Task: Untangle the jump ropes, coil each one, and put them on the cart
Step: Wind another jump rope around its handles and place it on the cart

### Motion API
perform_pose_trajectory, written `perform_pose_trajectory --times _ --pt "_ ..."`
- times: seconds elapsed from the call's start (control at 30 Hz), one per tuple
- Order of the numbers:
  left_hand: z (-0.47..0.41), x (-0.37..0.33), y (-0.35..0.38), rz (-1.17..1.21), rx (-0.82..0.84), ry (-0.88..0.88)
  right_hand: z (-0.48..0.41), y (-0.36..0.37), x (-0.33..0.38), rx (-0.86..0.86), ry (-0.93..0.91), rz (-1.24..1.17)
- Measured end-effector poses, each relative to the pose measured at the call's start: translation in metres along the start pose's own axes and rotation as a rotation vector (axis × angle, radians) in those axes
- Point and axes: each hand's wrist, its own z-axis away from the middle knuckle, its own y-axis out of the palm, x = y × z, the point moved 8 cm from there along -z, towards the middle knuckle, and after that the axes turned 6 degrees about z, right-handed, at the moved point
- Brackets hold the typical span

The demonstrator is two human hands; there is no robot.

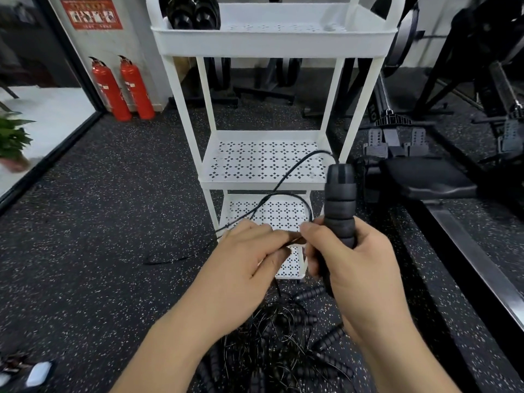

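Note:
My right hand (360,265) grips a black ribbed jump rope handle (340,202) upright in front of the white three-tier cart (266,43). From the handle's top a thin black cord (286,173) arcs left and down to the floor. My left hand (249,262) pinches a loop of this cord right beside the right thumb. Below both hands a tangled pile of jump ropes (278,338) with several black handles lies on the speckled floor. Black round objects sit at the top shelf's left; nothing lies on the middle and bottom shelves.
Two red fire extinguishers (122,89) stand by the wall at the left. A rowing machine with a black seat (425,177) and other gym gear fill the right side. A potted plant (11,140) is at the far left.

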Motion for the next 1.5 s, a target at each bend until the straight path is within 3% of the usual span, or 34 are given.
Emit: perform_pose_trajectory --times 0.2,0.37,0.63,0.83,0.93,1.2,1.5 --pt "0.002 0.03 -0.013 -0.108 -0.001 -0.133 0.002 -0.027 0.019 -0.208 -0.056 -0.158" --pt "0.005 0.036 -0.019 -0.107 -0.026 -0.203 0.003 -0.031 0.028 -0.237 -0.067 -0.268" --pt "0.0 -0.02 0.005 0.376 -0.012 -0.097 0.009 -0.009 0.019 -0.18 -0.007 -0.324" --pt "0.004 -0.004 0.003 0.356 0.041 -0.189 0.0 -0.042 0.027 -0.305 -0.056 -0.42" --pt "0.005 -0.001 -0.014 0.368 -0.037 -0.185 -0.004 -0.056 0.029 -0.349 -0.056 -0.483" --pt "0.004 -0.025 -0.03 0.378 -0.186 -0.09 0.007 0.013 -0.008 0.03 0.199 -0.353" --pt "0.005 -0.008 -0.013 0.302 -0.033 -0.149 0.009 0.018 -0.003 0.027 0.081 -0.252"
